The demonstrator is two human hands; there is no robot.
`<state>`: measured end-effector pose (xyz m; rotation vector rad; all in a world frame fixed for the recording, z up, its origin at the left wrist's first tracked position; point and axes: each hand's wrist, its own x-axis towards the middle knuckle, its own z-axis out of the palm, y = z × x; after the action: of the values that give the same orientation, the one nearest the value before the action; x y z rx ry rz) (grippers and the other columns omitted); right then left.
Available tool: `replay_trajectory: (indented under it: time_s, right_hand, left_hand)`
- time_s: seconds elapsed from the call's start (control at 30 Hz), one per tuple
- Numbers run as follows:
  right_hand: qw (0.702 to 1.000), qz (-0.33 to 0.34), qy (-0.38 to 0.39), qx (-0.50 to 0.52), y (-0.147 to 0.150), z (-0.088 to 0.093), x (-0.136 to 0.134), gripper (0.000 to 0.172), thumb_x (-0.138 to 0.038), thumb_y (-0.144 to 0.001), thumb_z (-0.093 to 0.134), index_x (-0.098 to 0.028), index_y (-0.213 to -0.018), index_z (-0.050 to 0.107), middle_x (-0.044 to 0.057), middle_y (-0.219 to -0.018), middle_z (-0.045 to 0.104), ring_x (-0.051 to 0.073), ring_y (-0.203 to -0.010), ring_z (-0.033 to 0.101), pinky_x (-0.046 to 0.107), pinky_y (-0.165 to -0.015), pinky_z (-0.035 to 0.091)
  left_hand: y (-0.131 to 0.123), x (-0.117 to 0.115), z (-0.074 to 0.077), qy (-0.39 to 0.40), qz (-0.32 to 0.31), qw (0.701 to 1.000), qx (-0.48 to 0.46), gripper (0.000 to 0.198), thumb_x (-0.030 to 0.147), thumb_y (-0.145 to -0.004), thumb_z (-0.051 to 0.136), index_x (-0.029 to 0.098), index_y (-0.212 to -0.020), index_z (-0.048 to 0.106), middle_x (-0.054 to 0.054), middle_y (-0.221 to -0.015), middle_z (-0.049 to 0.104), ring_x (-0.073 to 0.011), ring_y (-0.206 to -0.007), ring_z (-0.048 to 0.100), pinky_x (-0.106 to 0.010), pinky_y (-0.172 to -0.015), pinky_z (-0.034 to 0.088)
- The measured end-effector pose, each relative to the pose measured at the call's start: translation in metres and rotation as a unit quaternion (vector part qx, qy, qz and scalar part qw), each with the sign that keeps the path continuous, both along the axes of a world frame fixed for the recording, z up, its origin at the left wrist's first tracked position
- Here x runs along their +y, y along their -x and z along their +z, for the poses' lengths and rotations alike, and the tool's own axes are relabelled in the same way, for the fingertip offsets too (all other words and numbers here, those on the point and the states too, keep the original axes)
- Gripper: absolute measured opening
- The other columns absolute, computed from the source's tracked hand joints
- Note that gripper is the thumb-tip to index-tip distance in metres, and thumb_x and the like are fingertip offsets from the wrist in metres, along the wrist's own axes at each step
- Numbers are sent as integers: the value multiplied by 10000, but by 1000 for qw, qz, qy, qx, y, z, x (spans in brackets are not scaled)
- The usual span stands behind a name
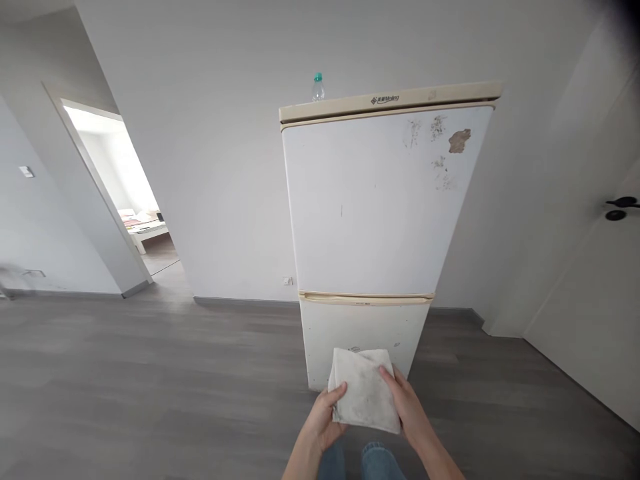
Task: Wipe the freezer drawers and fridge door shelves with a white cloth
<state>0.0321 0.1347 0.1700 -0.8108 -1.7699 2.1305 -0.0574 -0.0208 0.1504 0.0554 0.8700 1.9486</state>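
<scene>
Lying between the fingers [333,396] is folded cloth [367,395].

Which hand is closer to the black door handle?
Right. The right hand is below and left of the black door handle in view; the left hand is farther left, across the held cloth.

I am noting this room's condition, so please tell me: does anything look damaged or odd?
Yes: the upper refrigerator door has an irregular brown patch near its top right corner and dark speckles beside it, standing out against the mostly white surface. The folded cloth also shows grey smudges.
</scene>
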Motion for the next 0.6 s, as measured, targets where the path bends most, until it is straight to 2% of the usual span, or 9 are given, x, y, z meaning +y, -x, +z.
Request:
replay_trajectory:
  time_s: [0.1,0.17,0.23,0.3,0.4,0.47,0.53,0.6]
  right_hand:
    - [996,34,-79,32,-3,11,12,730,-582,-795,543,-306,-1430,311,78,-1332,514,246,-1121,551,299,-816,506]
    - [983,93,-156,41,-7,21,18,633,-563,-809,537,-296,-1370,416,72,-1272,550,234,-1072,561,288,-803,491]
    - [962,143,-231,9,-9,32,20,491,-565,-818,522,-261,-1199,579,70,-1134,612,220,-940,584,286,-749,478]
    - [942,159,-296,-14,-10,44,18,415,-566,-830,500,-242,-1049,641,62,-1009,637,204,-828,576,288,-706,460]
    - [921,156,-356,10,-12,59,12,353,-538,-856,479,-254,-979,650,52,-969,637,194,-799,564,279,-679,441]
    - [913,147,-379,30,-13,65,8,333,-524,-864,472,-261,-956,654,53,-964,639,194,-788,565,276,-652,433]
    - [912,112,-393,39,-14,66,7,325,-522,-860,480,-261,-935,660,59,-980,643,204,-810,572,282,-669,437]
    - [913,57,-400,48,-15,64,7,321,-529,-841,510,-252,-894,663,71,-1005,645,223,-870,577,291,-730,449]
  left_hand:
    - [5,-13,4,63,5,996,68,471,336,-712,671,110,-1117,592,-144,-1035,745,-267,-1012,667,-396,-933,508]
    - [6,-21,13,97,-20,987,124,486,371,-713,666,113,-1119,596,-151,-1062,733,-272,-988,668,-399,-895,518]
    - [8,-29,26,108,-40,974,196,503,377,-713,666,123,-1139,590,-152,-1104,714,-272,-1006,655,-388,-890,512]
    - [8,-32,41,96,-24,960,264,537,350,-718,666,178,-1211,541,-125,-1186,676,-259,-1107,604,-363,-933,489]
    - [9,-31,57,82,20,936,341,603,335,-723,659,283,-1288,453,-84,-1264,617,-244,-1160,557,-358,-949,478]
    - [9,-27,62,114,51,907,401,457,359,-717,656,269,-1159,581,-100,-1291,585,-273,-1161,547,-374,-941,477]
    - [10,-24,63,163,95,874,449,252,376,-715,649,233,-916,702,-107,-1332,549,-300,-1238,486,-391,-1018,424]
    - [11,-24,64,178,129,862,457,174,369,-711,654,219,-758,728,-100,-1349,540,-303,-1298,431,-396,-1109,335]
